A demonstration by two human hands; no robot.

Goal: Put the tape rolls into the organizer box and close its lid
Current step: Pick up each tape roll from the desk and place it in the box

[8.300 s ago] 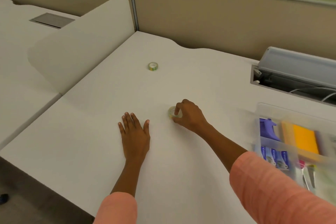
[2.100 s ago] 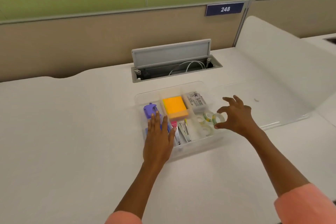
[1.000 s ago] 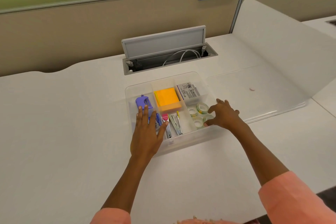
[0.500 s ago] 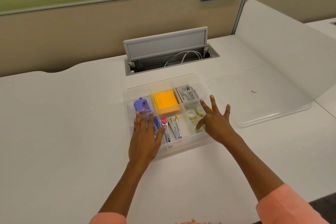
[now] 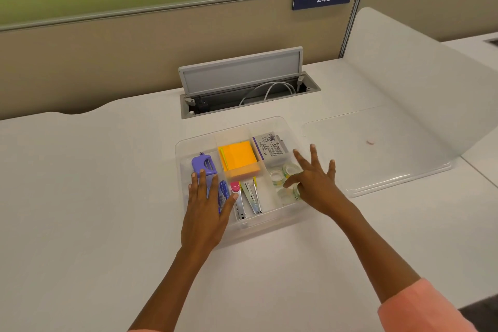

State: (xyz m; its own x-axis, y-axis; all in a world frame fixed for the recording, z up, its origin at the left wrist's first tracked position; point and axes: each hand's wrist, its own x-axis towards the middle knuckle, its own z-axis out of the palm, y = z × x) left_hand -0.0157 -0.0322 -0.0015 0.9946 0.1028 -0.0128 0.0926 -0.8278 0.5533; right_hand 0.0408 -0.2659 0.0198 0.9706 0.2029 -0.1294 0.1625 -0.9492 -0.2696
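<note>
A clear organizer box (image 5: 269, 226) sits in the middle of the white desk. Several tape rolls (image 5: 280, 176) lie in its front right compartment. My right hand (image 5: 314, 182) hovers over that compartment's right edge with fingers spread, holding nothing. Flat on the box's front left part rests my left hand (image 5: 206, 209), fingers apart, over a blue stapler. The clear lid (image 5: 377, 153) lies flat on the desk to the right of the box, apart from it.
The box also holds orange sticky notes (image 5: 238, 159), a purple tool (image 5: 203, 164), staple removers (image 5: 252, 195) and a small carton (image 5: 270, 147). An open cable hatch (image 5: 242, 83) lies behind the box. A white divider panel (image 5: 420, 67) rises at the right.
My right hand has let go of a tape roll in the box and spread its fingers, drifting slightly right. My left hand stays on the box.
</note>
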